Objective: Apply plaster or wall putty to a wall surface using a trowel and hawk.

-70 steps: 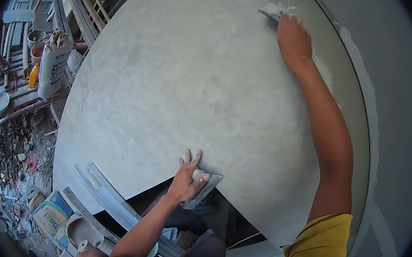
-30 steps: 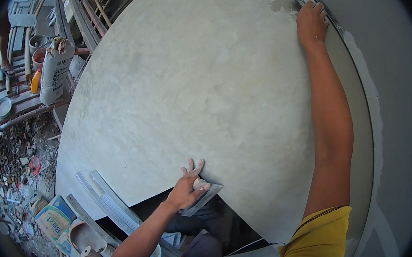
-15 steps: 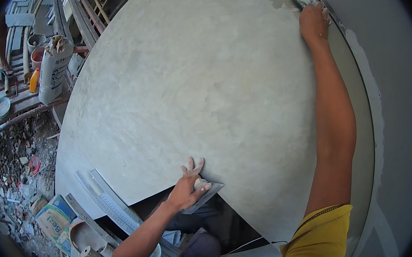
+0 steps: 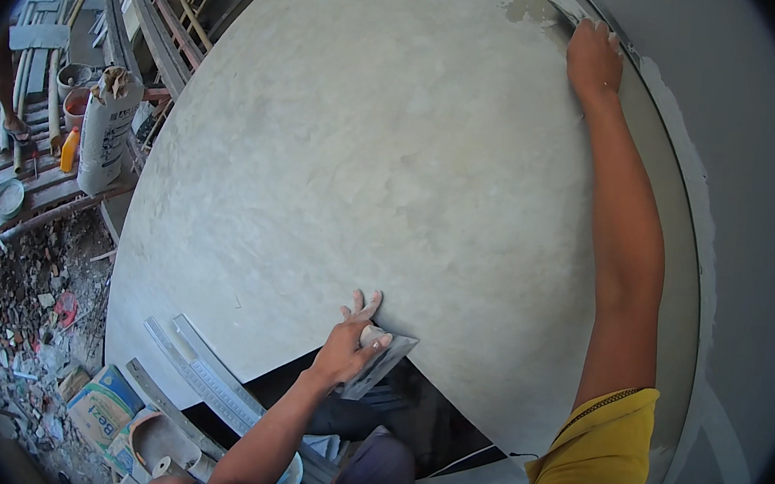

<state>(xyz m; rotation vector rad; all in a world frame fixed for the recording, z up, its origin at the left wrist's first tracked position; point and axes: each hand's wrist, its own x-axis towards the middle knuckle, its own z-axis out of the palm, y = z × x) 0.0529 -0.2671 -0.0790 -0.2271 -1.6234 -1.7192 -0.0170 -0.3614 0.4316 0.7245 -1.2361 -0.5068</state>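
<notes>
At the top right, my right hand point(image 4: 594, 61) is closed around a plastering trowel point(image 4: 570, 10). Its metal blade lies against the pale plastered wall point(image 4: 387, 149), close to the corner with the grey side wall, beside a damp, darker patch. My right arm stretches far up. Low in the middle, my left hand point(image 4: 346, 348) grips a wide putty knife point(image 4: 382, 363) between thumb and palm. Two or more of its fingers are stretched out and rest on the wall. The putty knife's handle is partly hidden by the hand.
Long metal straightedges point(image 4: 206, 379) lean at the lower left, near a bucket point(image 4: 165, 445) and a printed bag point(image 4: 106, 406). Rubble point(image 4: 46, 302) covers the ground. On bamboo scaffolding stand a white sack point(image 4: 107, 136) and an orange bottle point(image 4: 70, 151); another person's leg point(image 4: 5, 93) shows there.
My right hand and its trowel have shifted slightly down and right along the corner. My left hand has moved up a little, still holding the putty knife. The view has shifted slightly.
</notes>
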